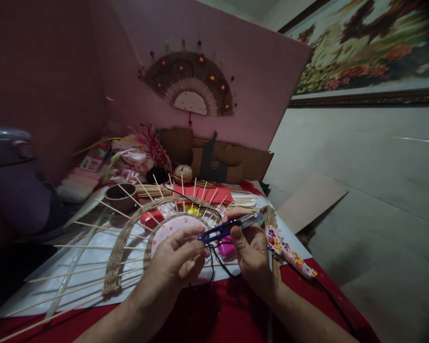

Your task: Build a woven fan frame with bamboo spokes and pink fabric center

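Note:
Blue thread snips (219, 232) lie across the front of me, held up between my two hands. My right hand (252, 252) is closed around their blade end, the thumb pressed on the side. My left hand (180, 255) has its fingertips closed at the handle end. Dark cord (214, 267) dangles below the snips. Behind my hands a fan-shaped frame of thin sticks (128, 219) is woven with a brown twine band (119, 252), and its half-round middle (175, 226) is pale with red spots. My left hand covers part of that middle.
A brown bowl (121, 197), a twine ball (183, 174) and red paper (203, 193) stand or lie behind the frame. At right is a flower-patterned glue gun (289, 250) with a cord. A finished fan (188, 71) hangs on the pink board (257, 85).

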The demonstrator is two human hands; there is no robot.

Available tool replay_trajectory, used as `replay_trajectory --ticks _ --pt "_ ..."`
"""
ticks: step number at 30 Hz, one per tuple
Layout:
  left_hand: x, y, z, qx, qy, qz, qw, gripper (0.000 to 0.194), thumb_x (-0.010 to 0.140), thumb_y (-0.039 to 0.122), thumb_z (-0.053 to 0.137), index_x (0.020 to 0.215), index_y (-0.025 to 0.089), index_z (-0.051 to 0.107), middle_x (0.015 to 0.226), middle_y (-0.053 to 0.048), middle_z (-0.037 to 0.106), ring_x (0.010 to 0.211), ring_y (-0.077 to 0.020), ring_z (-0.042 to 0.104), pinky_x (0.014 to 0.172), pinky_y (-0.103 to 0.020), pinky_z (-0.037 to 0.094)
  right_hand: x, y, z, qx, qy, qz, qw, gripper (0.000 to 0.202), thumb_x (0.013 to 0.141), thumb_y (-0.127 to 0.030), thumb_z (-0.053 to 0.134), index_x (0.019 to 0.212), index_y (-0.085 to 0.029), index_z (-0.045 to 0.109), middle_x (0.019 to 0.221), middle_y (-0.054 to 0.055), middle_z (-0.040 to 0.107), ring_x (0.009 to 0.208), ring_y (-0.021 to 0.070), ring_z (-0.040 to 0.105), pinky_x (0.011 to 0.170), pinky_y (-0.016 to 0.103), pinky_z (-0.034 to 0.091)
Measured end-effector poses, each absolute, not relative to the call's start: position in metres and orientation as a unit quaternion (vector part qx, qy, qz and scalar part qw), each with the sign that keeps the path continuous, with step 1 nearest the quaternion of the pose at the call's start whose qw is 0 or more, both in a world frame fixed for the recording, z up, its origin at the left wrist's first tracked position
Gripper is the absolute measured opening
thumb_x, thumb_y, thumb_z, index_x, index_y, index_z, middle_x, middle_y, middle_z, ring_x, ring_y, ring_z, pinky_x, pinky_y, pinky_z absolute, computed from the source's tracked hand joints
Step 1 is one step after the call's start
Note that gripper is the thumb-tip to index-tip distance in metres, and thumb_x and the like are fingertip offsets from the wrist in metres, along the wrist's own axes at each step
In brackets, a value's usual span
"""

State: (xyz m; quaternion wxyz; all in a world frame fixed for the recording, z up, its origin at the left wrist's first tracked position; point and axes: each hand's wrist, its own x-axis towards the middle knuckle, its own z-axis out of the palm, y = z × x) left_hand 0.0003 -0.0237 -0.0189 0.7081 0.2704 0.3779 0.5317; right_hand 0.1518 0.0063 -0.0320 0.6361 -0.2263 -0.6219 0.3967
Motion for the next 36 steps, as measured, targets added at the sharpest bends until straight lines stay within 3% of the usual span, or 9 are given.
replay_trajectory --ticks 6,13,20,25,29,36 --pt "-0.002 -0.023 -0.024 0.349 0.367 0.528 0.682 0.022 0.067 0.016 0.067 0.088 0.017 0.065 0.055 0.002 0.061 0.036 -0.0009 0.039 0.038 -0.015 0.024 0.154 0.006 -0.037 -0.242 -0.622 0.395 0.632 0.014 0.089 -0.028 0.052 0.102 -0.023 0.053 0.089 0.002 0.052 0.077 0.0140 0.052 0.071 0.027 0.044" --pt "-0.001 -0.024 -0.024 0.340 0.394 0.529 0.670 0.020 0.064 0.020 0.072 0.083 0.019 0.067 0.059 0.001 0.063 0.042 -0.0039 0.046 0.044 -0.018 0.030 0.156 0.005 -0.034 -0.216 -0.633 0.411 0.620 0.017 0.089 -0.028 0.051 0.105 -0.023 0.052 0.096 0.004 0.051 0.089 0.0174 0.051 0.081 0.032 0.041" --pt "-0.001 -0.025 -0.023 0.379 0.369 0.544 0.651 0.022 0.064 0.021 0.074 0.084 0.018 0.067 0.054 0.004 0.055 0.040 -0.0024 0.038 0.040 -0.017 0.023 0.155 0.007 -0.030 -0.191 -0.660 0.369 0.626 0.016 0.087 -0.027 0.053 0.102 -0.023 0.052 0.097 0.005 0.049 0.090 0.0188 0.050 0.081 0.034 0.041" --pt "-0.001 -0.025 -0.021 0.367 0.380 0.549 0.647 0.022 0.062 0.015 0.072 0.084 0.017 0.067 0.068 -0.001 0.062 0.053 -0.0061 0.049 0.046 -0.017 0.031 0.156 0.004 -0.026 -0.191 -0.679 0.342 0.621 0.015 0.088 -0.027 0.051 0.102 -0.023 0.051 0.097 0.005 0.047 0.091 0.0190 0.049 0.082 0.035 0.042" --pt "-0.002 -0.025 -0.021 0.366 0.379 0.555 0.644 0.017 0.063 0.020 0.074 0.079 0.018 0.068 0.062 0.001 0.060 0.050 -0.0051 0.047 0.045 -0.017 0.030 0.157 0.003 -0.026 -0.198 -0.687 0.334 0.614 0.014 0.088 -0.028 0.050 0.101 -0.023 0.051 0.098 0.006 0.047 0.094 0.0207 0.049 0.085 0.037 0.042" --pt "-0.001 -0.027 -0.017 0.367 0.382 0.563 0.634 0.021 0.060 0.015 0.072 0.081 0.016 0.068 0.059 0.001 0.059 0.046 -0.0044 0.043 0.043 -0.017 0.028 0.156 0.003 -0.026 -0.209 -0.668 0.347 0.625 0.015 0.087 -0.031 0.051 0.100 -0.024 0.051 0.098 0.006 0.048 0.092 0.0208 0.050 0.083 0.037 0.043"
